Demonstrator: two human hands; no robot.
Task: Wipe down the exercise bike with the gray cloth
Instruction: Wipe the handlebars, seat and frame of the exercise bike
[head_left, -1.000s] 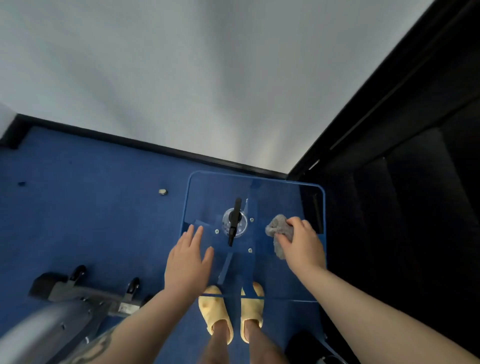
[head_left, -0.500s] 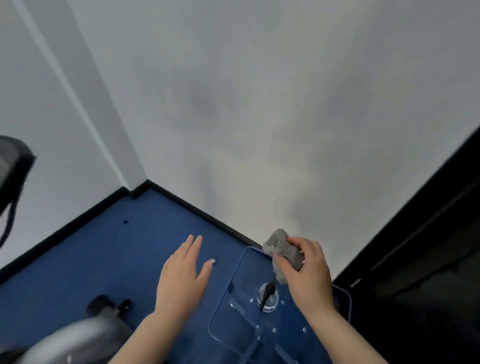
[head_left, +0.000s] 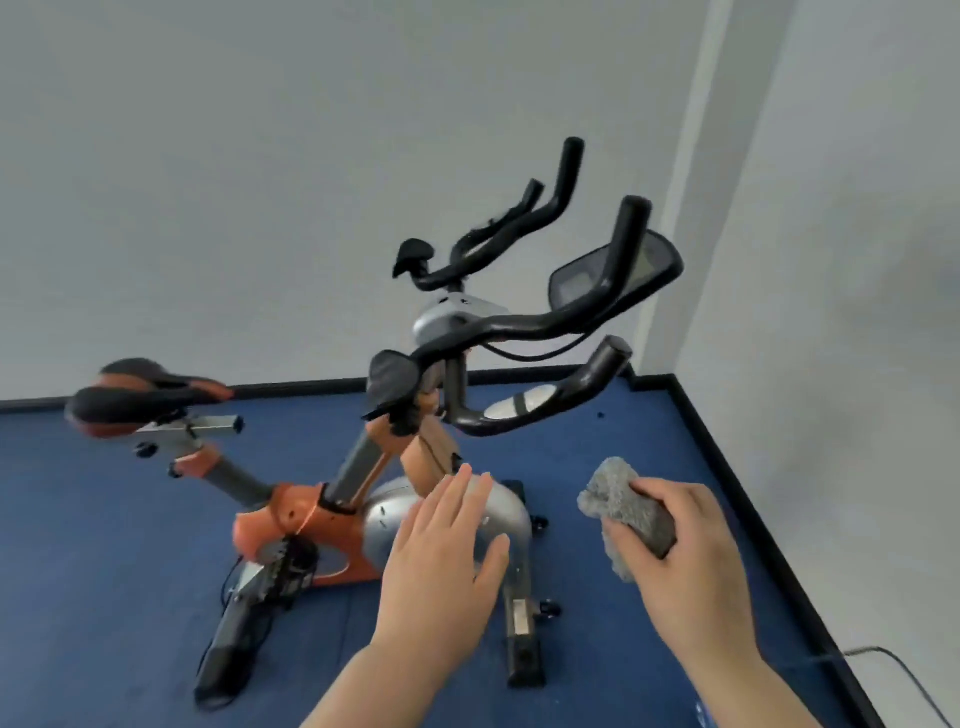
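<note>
An orange and silver exercise bike (head_left: 311, 525) stands on the blue floor, filling the middle of the head view. Its black handlebars (head_left: 545, 322) and console (head_left: 613, 275) rise at upper right, and its black and orange saddle (head_left: 140, 400) is at left. My right hand (head_left: 691, 566) is closed around a crumpled gray cloth (head_left: 618, 504), held in the air to the right of the bike, apart from it. My left hand (head_left: 447, 556) hovers flat with fingers apart in front of the silver flywheel cover (head_left: 498, 509), holding nothing.
Blue carpet (head_left: 104, 571) covers the floor, edged by a black skirting board (head_left: 753, 509) below white walls. A wall corner post (head_left: 691, 156) stands at upper right. A gray cable (head_left: 893, 670) lies at the lower right.
The view has swung left from the glass table and wall to the exercise bike. My right hand still grips the gray cloth; my left hand stays open.
</note>
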